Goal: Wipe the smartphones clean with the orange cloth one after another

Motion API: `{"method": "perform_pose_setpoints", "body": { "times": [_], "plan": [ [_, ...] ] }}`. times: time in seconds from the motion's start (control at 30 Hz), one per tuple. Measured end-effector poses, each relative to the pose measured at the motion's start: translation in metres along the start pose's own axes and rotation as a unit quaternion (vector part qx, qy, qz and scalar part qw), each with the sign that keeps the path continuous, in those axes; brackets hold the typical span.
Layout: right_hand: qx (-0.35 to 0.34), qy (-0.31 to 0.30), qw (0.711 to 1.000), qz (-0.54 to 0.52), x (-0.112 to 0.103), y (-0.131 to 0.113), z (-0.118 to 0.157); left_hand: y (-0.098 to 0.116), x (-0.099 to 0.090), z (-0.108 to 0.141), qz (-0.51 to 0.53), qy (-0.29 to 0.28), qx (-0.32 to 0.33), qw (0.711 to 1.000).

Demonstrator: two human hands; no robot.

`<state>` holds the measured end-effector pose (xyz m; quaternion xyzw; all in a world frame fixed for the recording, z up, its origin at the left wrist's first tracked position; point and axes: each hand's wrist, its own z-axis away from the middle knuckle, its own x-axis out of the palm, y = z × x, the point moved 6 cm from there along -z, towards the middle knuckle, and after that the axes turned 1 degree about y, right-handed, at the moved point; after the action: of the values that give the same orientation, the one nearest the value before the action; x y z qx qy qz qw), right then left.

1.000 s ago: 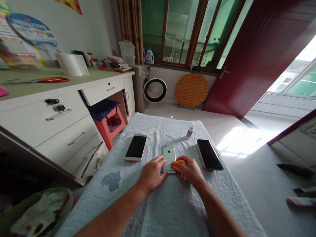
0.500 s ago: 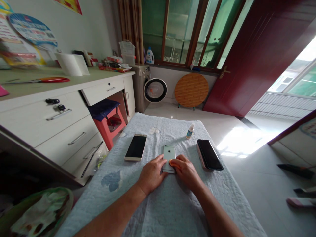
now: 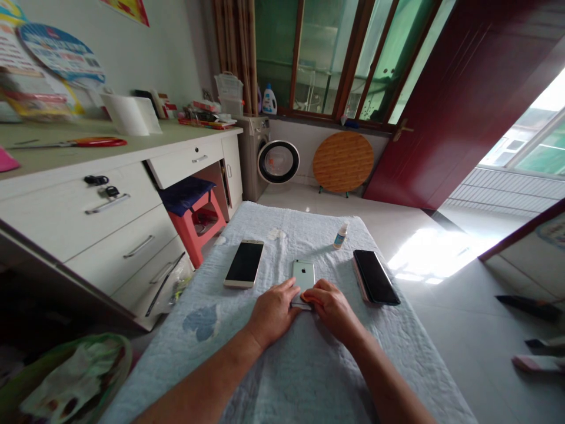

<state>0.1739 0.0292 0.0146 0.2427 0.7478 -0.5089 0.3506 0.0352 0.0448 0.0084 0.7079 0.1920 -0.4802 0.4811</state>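
A silver phone (image 3: 303, 274) lies back up on the cloth, its apple logo showing. My left hand (image 3: 273, 309) holds it along the left side, fingers at the edge and thumb near the bottom end. Pinched in my right hand (image 3: 330, 303) is a small orange pad (image 3: 305, 296), pressed on the lower part of the phone's back. The fingers hide some of the pad. To the left lies a gold-rimmed phone (image 3: 244, 264), dark screen up. On the right, a black phone (image 3: 376, 277) rests on top of a pinkish one. A small spray bottle (image 3: 340, 236) stands behind them.
The pale blue quilted cloth (image 3: 282, 377) covers the surface under the phones. A white desk (image 3: 185, 141) and a red stool (image 3: 198, 224) are at the left. Further back are a washing machine (image 3: 253, 156) with its door open and a round wooden tabletop (image 3: 343, 161).
My right hand has slid the orange pad slightly toward me, nearer the bottom end of the silver phone. My left hand keeps its hold.
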Motion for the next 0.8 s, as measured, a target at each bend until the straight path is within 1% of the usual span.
{"method": "perform_pose_setpoints", "body": {
  "times": [0.1,0.2,0.27,0.43,0.5,0.63,0.8],
  "plan": [
    [0.021,0.037,0.999,0.027,-0.001,0.011,-0.003,0.000,0.000,0.000,-0.005,-0.002,0.002,1.000],
    [0.035,0.050,0.997,0.043,-0.003,0.015,-0.004,0.001,0.001,0.001,-0.009,-0.003,0.002,1.000],
    [0.032,0.039,0.998,0.040,-0.003,0.011,-0.003,0.002,0.001,0.001,-0.010,-0.008,0.002,1.000],
    [-0.006,-0.037,0.999,-0.010,0.001,-0.008,0.002,0.005,-0.001,0.001,-0.013,-0.014,0.003,1.000],
    [-0.013,-0.054,0.998,-0.022,0.001,-0.011,0.003,0.005,-0.002,0.001,-0.013,-0.013,0.003,1.000],
    [-0.003,-0.052,0.999,-0.008,-0.001,-0.004,-0.004,0.004,-0.001,0.000,-0.014,-0.016,0.003,1.000],
    [0.024,-0.045,0.998,0.048,-0.003,0.014,-0.024,0.004,0.001,0.001,-0.022,-0.020,0.012,0.999]
  ]
}}
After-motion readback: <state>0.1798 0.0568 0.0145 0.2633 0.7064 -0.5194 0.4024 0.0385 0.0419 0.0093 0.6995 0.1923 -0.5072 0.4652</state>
